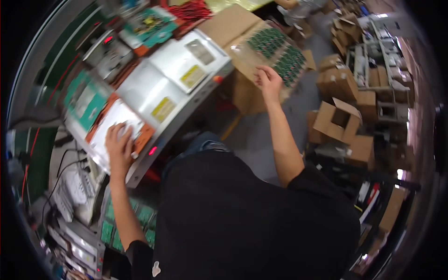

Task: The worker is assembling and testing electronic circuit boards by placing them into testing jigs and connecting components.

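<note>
My left hand (120, 147) rests over a white flat surface (105, 133) at the orange-edged end of a white machine (144, 88). Its fingers are bent and apart, and small pale bits lie by the fingertips, too blurred to name. Out to the right, my right hand (269, 84) hovers at the left side of a tray of green circuit boards (287, 65). Its fingers are curled together; whatever they hold, if anything, is hidden. The boards lie in rows in an opened cardboard box (247, 100).
Left of the machine's white part lies a teal fixture (86, 100); another teal fixture (151, 28) stands farther back beside red wires (191, 9). Green boards (107, 231) sit low by my left forearm. Cardboard boxes (338, 119) and a shelf rack (373, 56) stand at the right.
</note>
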`<action>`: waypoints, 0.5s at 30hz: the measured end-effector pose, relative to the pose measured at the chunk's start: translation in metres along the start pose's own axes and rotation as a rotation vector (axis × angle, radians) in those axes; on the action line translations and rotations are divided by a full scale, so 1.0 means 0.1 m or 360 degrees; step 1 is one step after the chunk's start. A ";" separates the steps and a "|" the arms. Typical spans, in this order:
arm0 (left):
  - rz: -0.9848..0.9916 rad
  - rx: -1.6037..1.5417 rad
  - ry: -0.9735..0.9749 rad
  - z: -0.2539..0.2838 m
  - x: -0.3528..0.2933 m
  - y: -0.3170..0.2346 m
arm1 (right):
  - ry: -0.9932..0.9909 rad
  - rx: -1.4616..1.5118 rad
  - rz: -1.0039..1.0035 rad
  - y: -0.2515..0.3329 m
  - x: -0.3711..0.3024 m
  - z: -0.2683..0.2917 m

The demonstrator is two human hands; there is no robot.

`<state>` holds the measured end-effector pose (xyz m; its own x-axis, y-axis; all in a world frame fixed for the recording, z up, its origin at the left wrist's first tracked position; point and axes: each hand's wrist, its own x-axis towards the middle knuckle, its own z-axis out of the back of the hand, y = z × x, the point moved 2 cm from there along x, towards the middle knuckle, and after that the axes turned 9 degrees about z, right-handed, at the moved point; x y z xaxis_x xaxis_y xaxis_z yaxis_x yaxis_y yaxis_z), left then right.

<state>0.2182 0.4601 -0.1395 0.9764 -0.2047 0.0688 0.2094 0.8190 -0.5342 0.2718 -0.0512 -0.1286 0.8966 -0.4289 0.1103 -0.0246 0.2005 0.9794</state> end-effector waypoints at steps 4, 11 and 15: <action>0.0090 0.0037 0.0077 0.14 0.06 -0.03 | -0.0037 -0.0696 0.0285 -0.62 0.60 0.64; 0.0536 0.0108 -0.0223 0.19 -0.13 -0.29 | 0.0469 -0.1504 0.0592 -1.04 1.53 0.39; 0.0821 -0.0202 -0.0420 0.20 -0.18 -0.69 | 0.0689 -0.1774 0.0535 -1.29 1.60 0.26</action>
<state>0.1873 0.4180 -0.0868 0.9339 0.3563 -0.0281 -0.2879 0.7033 -0.6500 0.4067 -0.1688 -0.2330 0.9958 0.0719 0.0559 -0.0822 0.9738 0.2122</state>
